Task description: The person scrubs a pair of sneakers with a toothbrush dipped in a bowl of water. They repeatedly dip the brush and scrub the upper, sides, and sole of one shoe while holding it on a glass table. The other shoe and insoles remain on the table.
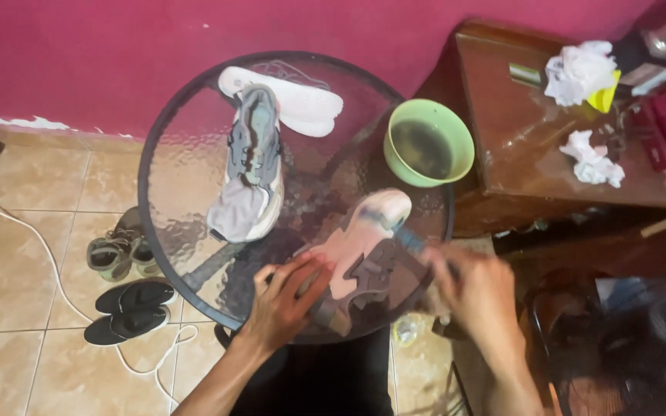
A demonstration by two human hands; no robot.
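Gripping the pink shoe (364, 246), left hand (290, 296) curls around it; right hand (475, 296) pinches a blue brush (410, 239).

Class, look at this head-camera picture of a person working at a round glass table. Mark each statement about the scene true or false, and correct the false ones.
1. The left hand rests on a pinkish sneaker. True.
2. The green bowl stands on the floor. False: it sits on the round glass table.
3. A second, grey sneaker lies on the table beside white insoles. True.
4. The black sandals lie on the table. False: they are on the tiled floor.
5. The right hand is empty and far from the sneaker. False: it is close against it, blurred, seemingly with a blue tool.
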